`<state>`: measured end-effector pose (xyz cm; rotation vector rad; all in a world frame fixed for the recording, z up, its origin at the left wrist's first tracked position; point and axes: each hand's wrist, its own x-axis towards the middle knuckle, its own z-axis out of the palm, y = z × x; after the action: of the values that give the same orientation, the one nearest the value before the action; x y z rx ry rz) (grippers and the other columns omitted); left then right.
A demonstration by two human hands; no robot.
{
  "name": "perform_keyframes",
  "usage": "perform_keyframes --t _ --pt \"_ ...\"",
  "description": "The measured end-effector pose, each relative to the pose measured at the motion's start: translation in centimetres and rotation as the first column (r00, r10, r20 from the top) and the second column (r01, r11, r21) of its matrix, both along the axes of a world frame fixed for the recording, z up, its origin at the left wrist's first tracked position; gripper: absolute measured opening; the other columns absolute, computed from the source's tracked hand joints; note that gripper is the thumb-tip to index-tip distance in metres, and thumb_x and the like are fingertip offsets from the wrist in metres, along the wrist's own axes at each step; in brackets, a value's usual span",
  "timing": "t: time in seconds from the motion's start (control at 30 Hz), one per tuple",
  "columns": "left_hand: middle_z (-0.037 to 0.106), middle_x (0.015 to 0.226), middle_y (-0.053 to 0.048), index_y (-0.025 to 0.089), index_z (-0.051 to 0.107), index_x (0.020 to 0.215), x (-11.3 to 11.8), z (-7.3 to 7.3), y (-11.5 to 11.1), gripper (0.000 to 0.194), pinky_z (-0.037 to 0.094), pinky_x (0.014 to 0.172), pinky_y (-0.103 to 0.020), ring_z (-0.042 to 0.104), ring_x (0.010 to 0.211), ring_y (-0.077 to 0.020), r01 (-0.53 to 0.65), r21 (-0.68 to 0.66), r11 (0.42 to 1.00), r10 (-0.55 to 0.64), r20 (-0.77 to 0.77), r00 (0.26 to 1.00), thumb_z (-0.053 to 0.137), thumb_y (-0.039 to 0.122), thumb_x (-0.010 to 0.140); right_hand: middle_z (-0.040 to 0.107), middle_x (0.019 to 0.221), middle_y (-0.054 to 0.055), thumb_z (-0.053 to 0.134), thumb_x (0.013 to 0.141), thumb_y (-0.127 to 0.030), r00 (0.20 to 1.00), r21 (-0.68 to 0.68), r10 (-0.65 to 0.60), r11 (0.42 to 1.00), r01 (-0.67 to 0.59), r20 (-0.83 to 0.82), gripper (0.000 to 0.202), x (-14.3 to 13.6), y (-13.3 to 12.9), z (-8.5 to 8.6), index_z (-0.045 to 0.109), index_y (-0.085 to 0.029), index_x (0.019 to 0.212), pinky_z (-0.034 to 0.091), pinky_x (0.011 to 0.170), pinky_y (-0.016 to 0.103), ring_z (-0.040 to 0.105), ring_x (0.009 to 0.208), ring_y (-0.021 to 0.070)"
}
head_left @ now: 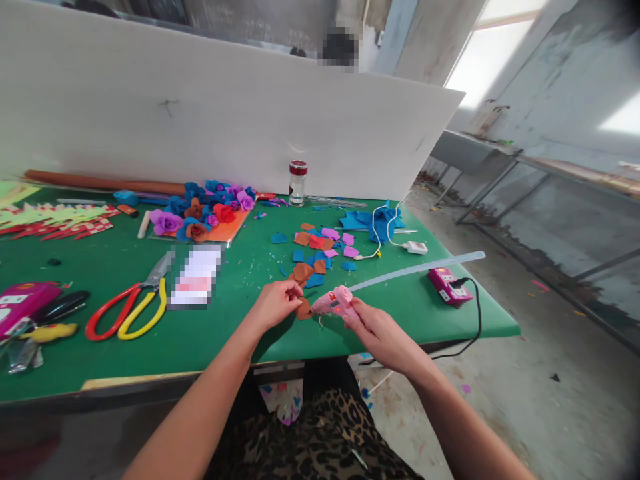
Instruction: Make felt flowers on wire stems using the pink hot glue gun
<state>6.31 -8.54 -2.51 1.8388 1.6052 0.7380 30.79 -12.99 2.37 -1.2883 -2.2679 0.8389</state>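
Note:
My right hand (373, 328) is wrapped round the handle of a pink glue gun (334, 302), whose nozzle points left. A long translucent glue stick (425, 269) sticks out of its back. The nozzle is at the edge of a brown petal piece (303, 309). On the petal's left side my left hand (277, 303) has its thumb and fingers pinched together; what they grip is too small to make out. Just beyond both hands lie more brown pieces (302, 272) and blue, purple and red cut pieces (319, 243).
Scissors (143, 293) and a blurred white rectangle (196, 275) lie left on the green table (240, 267). Behind are finished paper flowers (200, 212), a red-lidded jar (297, 183) and a white board (225, 120). A pink power block (449, 287) with a black cord sits right.

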Motion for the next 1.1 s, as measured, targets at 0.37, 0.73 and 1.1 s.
perform_keyframes --t 0.37,0.73,1.1 --pt "0.059 0.059 0.004 0.018 0.068 0.077 0.1 0.5 -0.1 0.013 0.032 0.054 -0.023 0.048 0.053 -0.0115 -0.008 0.005 1.0 0.008 -0.047 0.999 0.06 0.02 0.066 0.068 0.098 0.009 0.033 0.097 -0.038 0.999 0.011 -0.012 1.0 0.012 0.035 0.036 0.2 0.0 0.5 0.057 -0.019 0.116 0.045 0.078 0.03 0.064 0.089 0.023" --pt "0.063 0.066 0.002 0.017 0.066 0.079 0.0 0.0 -0.1 0.016 0.035 0.054 -0.022 0.052 0.057 -0.0119 0.018 -0.004 1.0 -0.018 0.052 0.998 0.057 0.019 0.066 0.067 0.1 0.009 0.032 0.098 -0.041 1.0 -0.026 0.007 1.0 -0.007 -0.006 0.035 0.3 0.2 0.3 0.058 -0.019 0.106 0.044 0.075 0.028 0.062 0.087 0.0209" --pt "0.064 0.067 0.0 0.017 0.066 0.078 -0.1 0.0 0.0 0.016 0.036 0.053 -0.023 0.051 0.058 -0.0122 0.018 -0.004 1.0 -0.017 0.061 0.998 0.056 0.022 0.067 0.044 0.053 -0.004 0.043 0.088 -0.06 0.913 -0.442 -0.199 0.897 0.023 -0.356 0.047 1.3 0.6 0.2 0.059 -0.017 0.084 0.03 0.045 0.022 0.038 0.046 0.0092"
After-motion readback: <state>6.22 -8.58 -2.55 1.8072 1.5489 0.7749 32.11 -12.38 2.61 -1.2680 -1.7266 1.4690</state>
